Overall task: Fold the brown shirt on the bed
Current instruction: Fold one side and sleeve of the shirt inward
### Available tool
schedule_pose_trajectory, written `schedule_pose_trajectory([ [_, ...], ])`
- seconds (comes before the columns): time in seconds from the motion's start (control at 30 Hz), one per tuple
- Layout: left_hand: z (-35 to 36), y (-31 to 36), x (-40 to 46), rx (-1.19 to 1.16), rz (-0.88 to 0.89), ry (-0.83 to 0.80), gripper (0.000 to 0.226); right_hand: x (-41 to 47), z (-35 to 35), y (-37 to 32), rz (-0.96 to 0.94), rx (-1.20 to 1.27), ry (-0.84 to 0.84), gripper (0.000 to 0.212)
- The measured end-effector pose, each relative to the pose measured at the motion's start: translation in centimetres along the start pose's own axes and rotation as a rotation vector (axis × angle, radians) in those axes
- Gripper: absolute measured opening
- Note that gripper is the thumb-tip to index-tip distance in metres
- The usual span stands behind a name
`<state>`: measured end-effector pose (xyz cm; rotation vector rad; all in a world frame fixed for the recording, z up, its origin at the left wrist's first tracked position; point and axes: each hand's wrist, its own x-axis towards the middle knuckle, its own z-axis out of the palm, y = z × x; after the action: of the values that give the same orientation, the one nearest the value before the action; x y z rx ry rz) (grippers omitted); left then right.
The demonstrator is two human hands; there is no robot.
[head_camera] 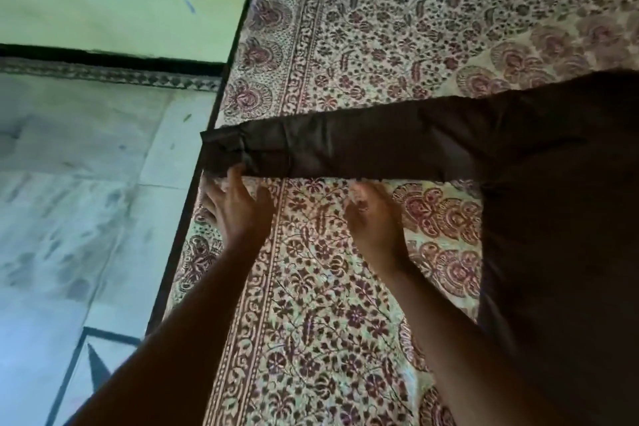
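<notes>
Brown shirt (553,201) lies spread on the bed (380,28), on the patterned bedsheet (311,304). Its body is to the right of our hands, and one long sleeve (328,149) stretches straight out just beyond our fingertips, with the cuff (224,152) reaching the bed edge, past our left hand.

Our left hand (238,207) is open with the fingers spread, and its fingertips touch the near edge of the cuff. We cannot tell if they already pinch the cloth or only rest on it. Our right hand (373,218) is half curled at the near edge of the sleeve, about at the middle of its length. It is blurred, so we cannot say if it holds cloth.

We judge the task to be at an early stage. The shirt looks flat and the sleeve looks straightened, but we see no fold yet. What is left, we think, is to bring this sleeve over the body and then fold the body itself. The other side of the shirt is out of view.

We count one shirt, one visible sleeve, one bedsheet and two hands. To the left of our left hand, below the bed edge, is the pale floor (86,183).
</notes>
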<state>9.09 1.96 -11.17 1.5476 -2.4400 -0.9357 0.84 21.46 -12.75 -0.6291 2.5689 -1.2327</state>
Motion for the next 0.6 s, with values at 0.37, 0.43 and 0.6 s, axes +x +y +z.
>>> schedule_pose_trajectory([
  [0.37, -1.4, -2.5, 5.6, 0.203, 0.217, 0.0, 0.051, 5.9, 3.9, -1.0, 0.04, -0.432, -0.126, 0.043],
  [0.43, -1.6, -1.3, 4.5, 0.147, 0.325, 0.111, 0.043, 6.3, 3.7, -1.7, 0.103, -0.406, -0.184, 0.039],
  [0.6, -0.1, 3.5, 0.1, -0.235, 0.795, -0.101, 0.043, 8.9, 0.6, -6.3, 0.515, 0.594, -0.095, 0.062],
])
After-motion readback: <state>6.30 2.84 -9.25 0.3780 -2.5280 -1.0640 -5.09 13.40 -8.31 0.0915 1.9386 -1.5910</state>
